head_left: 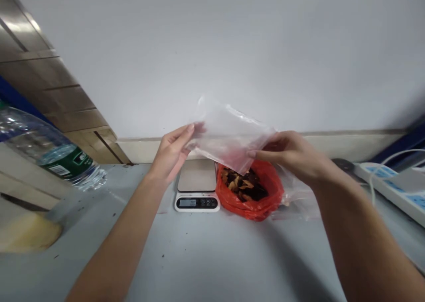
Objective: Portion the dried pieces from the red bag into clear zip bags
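Observation:
Both my hands hold up a small clear plastic bag (229, 136) above the table. My left hand (172, 153) pinches its left edge with thumb and fingers. My right hand (288, 153) grips its right lower corner. The bag looks empty, with a faint reddish tint at its lower part. Below it stands a small digital kitchen scale (197, 187) with a bare platform. Right of the scale lies an open red plastic bag (255, 204) filled with dark and tan dried pieces.
A plastic water bottle (49, 153) with a green label stands at the left. A yellowish object (26, 233) lies at the left edge. More clear plastic (295, 198) lies beside the red bag. A white power strip (392, 189) with cables sits at the right. A white wall is behind.

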`<state>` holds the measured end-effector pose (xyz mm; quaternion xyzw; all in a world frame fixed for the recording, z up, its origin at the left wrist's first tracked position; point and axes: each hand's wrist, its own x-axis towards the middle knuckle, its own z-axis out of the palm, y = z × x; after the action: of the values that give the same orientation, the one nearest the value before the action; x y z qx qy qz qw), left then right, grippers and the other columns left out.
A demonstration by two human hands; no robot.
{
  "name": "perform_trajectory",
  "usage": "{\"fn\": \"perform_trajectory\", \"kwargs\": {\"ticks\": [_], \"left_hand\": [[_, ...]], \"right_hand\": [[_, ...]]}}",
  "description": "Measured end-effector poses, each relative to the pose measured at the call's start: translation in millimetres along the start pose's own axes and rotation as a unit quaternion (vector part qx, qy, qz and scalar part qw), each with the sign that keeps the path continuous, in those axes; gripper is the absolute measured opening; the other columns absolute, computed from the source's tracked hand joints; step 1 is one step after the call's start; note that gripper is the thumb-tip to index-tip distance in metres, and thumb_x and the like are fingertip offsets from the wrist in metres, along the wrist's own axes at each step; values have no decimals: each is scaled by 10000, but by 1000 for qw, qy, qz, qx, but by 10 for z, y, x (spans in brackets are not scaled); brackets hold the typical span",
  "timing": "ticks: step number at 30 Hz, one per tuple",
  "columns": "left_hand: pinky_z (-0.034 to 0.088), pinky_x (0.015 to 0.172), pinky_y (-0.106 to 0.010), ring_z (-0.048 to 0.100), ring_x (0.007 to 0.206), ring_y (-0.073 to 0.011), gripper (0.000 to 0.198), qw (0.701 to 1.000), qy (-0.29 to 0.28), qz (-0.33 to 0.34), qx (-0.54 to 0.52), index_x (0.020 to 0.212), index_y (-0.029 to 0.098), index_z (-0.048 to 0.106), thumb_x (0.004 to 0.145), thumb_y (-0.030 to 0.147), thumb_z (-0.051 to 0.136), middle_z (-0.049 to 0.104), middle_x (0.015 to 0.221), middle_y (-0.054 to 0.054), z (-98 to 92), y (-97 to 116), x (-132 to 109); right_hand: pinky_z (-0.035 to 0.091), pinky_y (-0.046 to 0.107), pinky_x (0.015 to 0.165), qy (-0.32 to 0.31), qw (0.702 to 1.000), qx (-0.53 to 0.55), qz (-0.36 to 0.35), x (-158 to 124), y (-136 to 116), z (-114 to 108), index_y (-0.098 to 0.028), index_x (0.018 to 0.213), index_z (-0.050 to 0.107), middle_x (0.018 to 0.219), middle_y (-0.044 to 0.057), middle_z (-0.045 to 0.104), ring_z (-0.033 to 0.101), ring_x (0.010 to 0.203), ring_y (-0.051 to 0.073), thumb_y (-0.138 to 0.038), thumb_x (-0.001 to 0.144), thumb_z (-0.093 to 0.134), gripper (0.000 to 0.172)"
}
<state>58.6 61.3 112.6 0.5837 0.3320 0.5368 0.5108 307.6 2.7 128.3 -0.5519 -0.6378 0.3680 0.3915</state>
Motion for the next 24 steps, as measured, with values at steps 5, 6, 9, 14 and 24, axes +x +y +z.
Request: {"fn": "perform_trajectory", "kwargs": {"ticks": [5,6,9,14,24], "left_hand": [[544,788,-304,694,1053,-272,604,980,99,-55,162,953,177,794,676,713,781,789,1090,-119,-663,-247,-245],[543,777,-305,696,1034,-274,631,968,122,-59,214,959,175,783,679,738,744,788,1070,-119,-812,-284,-310],[519,709,-294,696,917,-254,607,921,184,-115,322,938,192,734,744,755,616,759,900,-83,-1234,-369,-501],[466,519,-288,616,529,-204,618,907,172,-210,323,813,206,613,845,792,417,597,562,-10,-1657,-422,-701],[458,558,-260,565,537,-163,292,912,20,-173,372,927,220,607,737,392,746,554,577,67,-1725,-579,-792]], "right_hand": [[583,329,634,125,987,31,-95,99,-21,501,-177,879,820,795,78,809,743,706,229,-493,806,760,330],[587,329,640,147,981,11,-126,130,-21,629,-176,922,825,820,79,816,745,708,226,-449,836,743,298],[576,318,669,177,944,-89,-264,234,-34,1062,-186,1001,827,904,77,828,731,718,203,-307,934,655,222],[490,288,648,32,868,-316,-382,292,-152,1866,-195,1053,787,997,80,820,695,864,211,-169,1022,542,248],[542,305,685,-223,807,-454,-306,99,-19,2552,-180,1067,760,1075,111,760,683,990,235,-209,1034,541,223]]}}
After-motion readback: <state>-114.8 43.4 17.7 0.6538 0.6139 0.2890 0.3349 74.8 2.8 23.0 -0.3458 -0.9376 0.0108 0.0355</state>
